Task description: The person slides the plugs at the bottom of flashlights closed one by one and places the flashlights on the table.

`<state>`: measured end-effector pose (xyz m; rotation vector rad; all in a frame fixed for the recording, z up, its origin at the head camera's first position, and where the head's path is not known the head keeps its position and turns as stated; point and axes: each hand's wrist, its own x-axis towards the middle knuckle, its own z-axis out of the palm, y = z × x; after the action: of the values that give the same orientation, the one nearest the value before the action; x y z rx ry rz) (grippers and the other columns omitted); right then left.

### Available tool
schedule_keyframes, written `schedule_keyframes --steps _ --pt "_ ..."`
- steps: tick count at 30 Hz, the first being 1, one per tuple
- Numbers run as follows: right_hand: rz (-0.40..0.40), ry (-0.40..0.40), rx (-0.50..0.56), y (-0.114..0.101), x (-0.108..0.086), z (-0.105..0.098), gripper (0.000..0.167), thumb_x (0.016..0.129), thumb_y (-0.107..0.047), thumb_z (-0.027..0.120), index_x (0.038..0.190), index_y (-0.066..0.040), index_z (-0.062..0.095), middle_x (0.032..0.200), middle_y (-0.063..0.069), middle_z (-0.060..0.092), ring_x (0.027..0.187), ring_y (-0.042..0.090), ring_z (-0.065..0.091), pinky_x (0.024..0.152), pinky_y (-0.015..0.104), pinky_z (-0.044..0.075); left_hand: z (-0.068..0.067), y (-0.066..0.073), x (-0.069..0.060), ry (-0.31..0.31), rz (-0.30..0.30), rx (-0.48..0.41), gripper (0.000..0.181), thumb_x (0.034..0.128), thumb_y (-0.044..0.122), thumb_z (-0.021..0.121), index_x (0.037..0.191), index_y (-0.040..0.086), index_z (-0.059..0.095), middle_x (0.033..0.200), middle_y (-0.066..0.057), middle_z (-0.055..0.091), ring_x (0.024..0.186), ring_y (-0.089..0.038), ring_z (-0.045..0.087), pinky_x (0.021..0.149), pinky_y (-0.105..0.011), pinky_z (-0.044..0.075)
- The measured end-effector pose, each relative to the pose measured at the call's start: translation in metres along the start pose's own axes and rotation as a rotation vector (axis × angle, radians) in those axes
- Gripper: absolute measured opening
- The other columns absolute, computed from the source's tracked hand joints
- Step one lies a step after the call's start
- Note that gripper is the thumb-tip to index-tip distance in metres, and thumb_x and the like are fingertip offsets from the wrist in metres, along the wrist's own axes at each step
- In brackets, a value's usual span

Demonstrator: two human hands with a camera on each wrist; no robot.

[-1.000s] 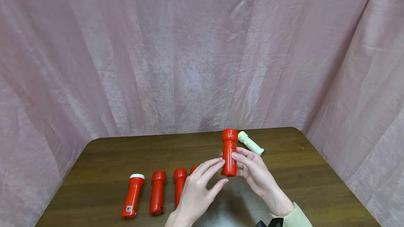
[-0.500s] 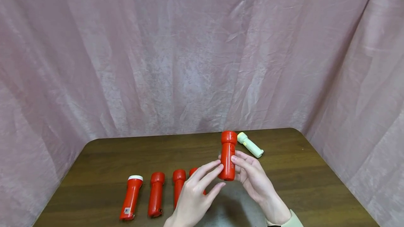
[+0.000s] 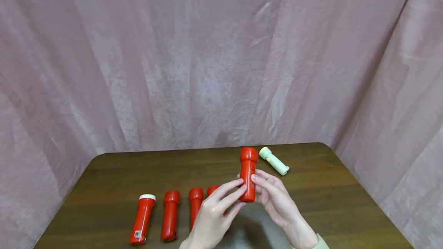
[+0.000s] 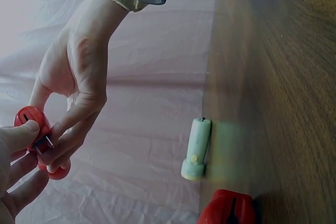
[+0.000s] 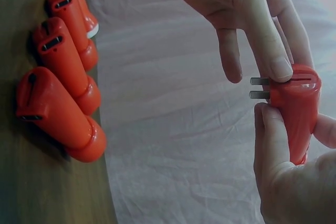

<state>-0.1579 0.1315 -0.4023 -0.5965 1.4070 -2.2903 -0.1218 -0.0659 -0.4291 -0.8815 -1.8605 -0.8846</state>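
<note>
A red plug-in flashlight (image 3: pixel 248 170) is held above the table, head end up and tilted slightly. My right hand (image 3: pixel 278 201) grips its body from the right, thumb on the front and fingers behind. From the left, my left hand (image 3: pixel 214 212) pinches the lower part, with fingertips on its side and the thumb at the bottom end. In the right wrist view, two metal prongs (image 5: pixel 259 95) stick out from the flashlight's base, right by the left thumb. The left wrist view shows the same base facing the camera.
Several red flashlights lie in a row at the left: a white-rimmed one (image 3: pixel 142 218), two all-red ones (image 3: pixel 170 216) (image 3: pixel 196 201), and another (image 3: pixel 212 190) partly behind my left hand. A pale green flashlight (image 3: pixel 275 161) lies at the back right. Pink curtain (image 3: pixel 207 68) hangs behind the wooden table (image 3: pixel 332 203).
Both hands and the red flashlight have shifted slightly down and left in the head view. My left thumb has closed in from apart to the flashlight's bottom end.
</note>
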Motion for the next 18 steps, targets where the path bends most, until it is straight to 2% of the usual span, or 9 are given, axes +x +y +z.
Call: schedule_keyframes --steps 7,9,14,16,18 --pt "-0.017 -0.029 0.024 0.0003 -0.0002 0.0012 0.029 0.111 -0.008 0.039 0.131 -0.011 0.061 0.125 -0.002 0.078 0.105 0.005 0.076 0.086 0.024 0.064 -0.0008 -0.0020 0.0021 0.005 0.020 0.001 0.052 0.0757 0.007 0.091 0.125 0.007 0.076 0.125 -0.008 0.076 0.103 -0.019 0.077 0.098 -0.020 0.059" --pt "-0.021 -0.036 0.032 0.0002 -0.0004 0.0014 0.030 0.111 -0.007 0.039 0.131 -0.011 0.060 0.125 -0.001 0.078 0.106 0.005 0.076 0.086 0.024 0.064 -0.0012 -0.0022 0.0023 -0.001 0.022 -0.001 0.051 0.0755 0.007 0.091 0.125 0.007 0.076 0.125 -0.008 0.076 0.104 -0.019 0.077 0.098 -0.020 0.059" --pt "-0.029 -0.043 0.045 0.0009 -0.0009 0.0018 0.032 0.111 -0.006 0.038 0.131 -0.011 0.062 0.123 -0.003 0.078 0.107 0.005 0.076 0.087 0.024 0.064 -0.0016 -0.0029 0.0018 -0.017 0.029 0.007 0.042 0.0839 0.012 0.087 0.125 0.007 0.077 0.125 -0.008 0.076 0.105 -0.020 0.077 0.097 -0.020 0.059" --pt "-0.032 -0.042 0.048 0.0018 -0.0008 0.0021 0.032 0.111 -0.005 0.038 0.131 -0.012 0.062 0.122 -0.003 0.078 0.106 0.005 0.075 0.087 0.024 0.064 -0.0018 -0.0035 0.0014 -0.023 0.031 0.016 0.043 0.0830 0.012 0.088 0.125 0.007 0.077 0.125 -0.008 0.076 0.105 -0.020 0.077 0.097 -0.020 0.059" --pt "-0.032 -0.038 0.050 0.0029 -0.0007 0.0026 0.032 0.111 -0.005 0.038 0.130 -0.012 0.063 0.121 -0.004 0.079 0.105 0.004 0.075 0.085 0.024 0.063 -0.0022 -0.0039 0.0010 -0.026 0.034 0.023 0.048 0.0781 0.009 0.090 0.125 0.007 0.077 0.125 -0.008 0.076 0.105 -0.019 0.077 0.096 -0.020 0.060"
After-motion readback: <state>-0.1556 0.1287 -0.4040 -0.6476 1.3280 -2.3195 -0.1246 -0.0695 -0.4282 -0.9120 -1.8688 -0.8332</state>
